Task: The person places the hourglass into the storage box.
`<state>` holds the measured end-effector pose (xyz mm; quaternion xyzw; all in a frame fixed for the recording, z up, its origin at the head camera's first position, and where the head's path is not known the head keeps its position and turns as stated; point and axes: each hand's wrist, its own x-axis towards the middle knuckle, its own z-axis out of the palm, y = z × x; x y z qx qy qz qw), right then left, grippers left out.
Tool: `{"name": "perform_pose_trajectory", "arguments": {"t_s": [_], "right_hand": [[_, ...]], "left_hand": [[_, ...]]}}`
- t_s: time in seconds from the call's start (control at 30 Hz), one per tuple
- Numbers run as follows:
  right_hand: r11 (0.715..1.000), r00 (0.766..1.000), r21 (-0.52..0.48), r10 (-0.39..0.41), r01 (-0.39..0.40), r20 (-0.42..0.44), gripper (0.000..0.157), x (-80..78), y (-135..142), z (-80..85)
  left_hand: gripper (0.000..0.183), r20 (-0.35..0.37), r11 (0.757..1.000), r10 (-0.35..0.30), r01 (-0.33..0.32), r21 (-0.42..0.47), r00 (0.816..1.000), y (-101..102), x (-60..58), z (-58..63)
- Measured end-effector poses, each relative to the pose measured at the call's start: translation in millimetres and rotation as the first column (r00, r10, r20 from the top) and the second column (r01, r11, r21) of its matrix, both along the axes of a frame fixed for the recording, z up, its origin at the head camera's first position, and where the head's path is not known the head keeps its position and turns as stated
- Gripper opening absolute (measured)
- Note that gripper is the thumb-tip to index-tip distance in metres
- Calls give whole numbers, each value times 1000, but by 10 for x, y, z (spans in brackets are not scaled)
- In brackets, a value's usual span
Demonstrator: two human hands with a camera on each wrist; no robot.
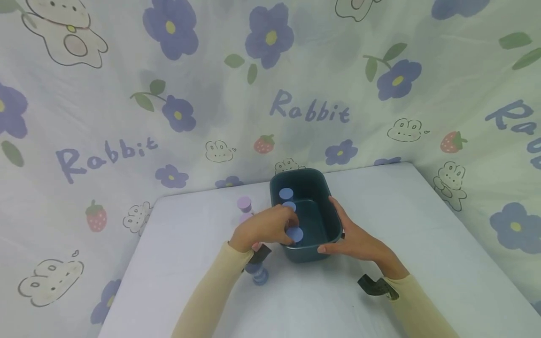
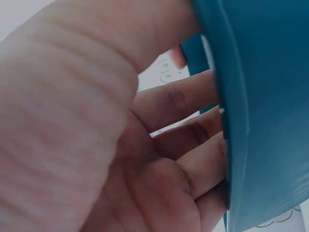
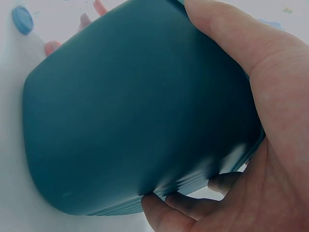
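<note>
Cream sleeves, 2 in number, enter from the foreground, the left (image 1: 209, 295) angling inward and the right (image 1: 422, 305) mirroring it, each with 1 dark device at the wrist. At far left, 1 printed strawberry (image 1: 96, 218) marks a pale backdrop (image 1: 228, 108) of blue-violet flowers and rabbits; 2 more strawberries appear farther right. Just left of the bin (image 1: 304, 255), at least 4 small pieces sit on the white counter (image 1: 165, 267): 2 lilac, the rear piece (image 1: 244, 203) round-topped on a narrower stem, the other (image 1: 245, 217) half hidden by the arm; 1 pink piece (image 1: 255, 245), mostly covered by the wrist; and 1 blue spool-like piece (image 1: 260, 278) near the left sleeve. A person's left hand (image 1: 268, 225) reaches over the bin's left rim, thumb and fingers curled about the front blue piece (image 1: 295, 234); its fingertips are hidden in the left wrist view. That piece is 1 of 3 blue ones inside, lined along the left side, with another (image 1: 289, 205) behind the fingers and 1 more (image 1: 286, 193) toward the back. All 3 show flat, round, periwinkle tops. Deep teal and smooth, the bin is a rounded rectangle standing on the counter, its floor bare on the right side. At right, the right hand (image 1: 359, 240) grips the bin's near right corner, thumb along the front and fingers against the side.
</note>
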<state>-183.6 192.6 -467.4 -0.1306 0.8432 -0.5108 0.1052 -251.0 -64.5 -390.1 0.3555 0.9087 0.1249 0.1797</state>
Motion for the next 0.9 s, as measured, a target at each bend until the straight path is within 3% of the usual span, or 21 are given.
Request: {"name": "perform_pose_trajectory", "arguments": {"t_s": [0.6,0.9], "right_hand": [[1000,1000,3,9,-9,-12,129,-21,1,-11],[1000,1000,11,3,-3,-5,130,-8,-6,-9]], "left_hand": [[26,-103,991,-91,80,-106,991,79,-35,-31],[29,-72,990,-75,66,-126,995,89,-24,-24]]}}
